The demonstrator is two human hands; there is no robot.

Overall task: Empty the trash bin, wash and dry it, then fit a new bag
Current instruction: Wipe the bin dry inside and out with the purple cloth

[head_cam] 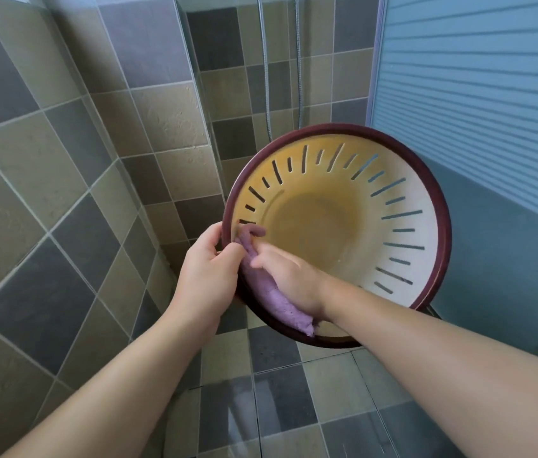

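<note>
While the bin is being dried, the left hand (pixel 206 271) curls over the near-left rim of the bin (pixel 393 180), its grip holding the bin steady in the air above the tiled floor (pixel 280 391). To the right, the right hand (pixel 289 276) reaches inside, its grip pressing a purple cloth (pixel 272 297) against the inner wall, likely wiping off water. Tipped up, the bin's mouth faces the person, its long axis running away toward the shower corner

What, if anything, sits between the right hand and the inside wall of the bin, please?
A purple cloth lies between the right hand and the trash bin's inner wall near the rim; the left hand grips that rim directly.
</note>
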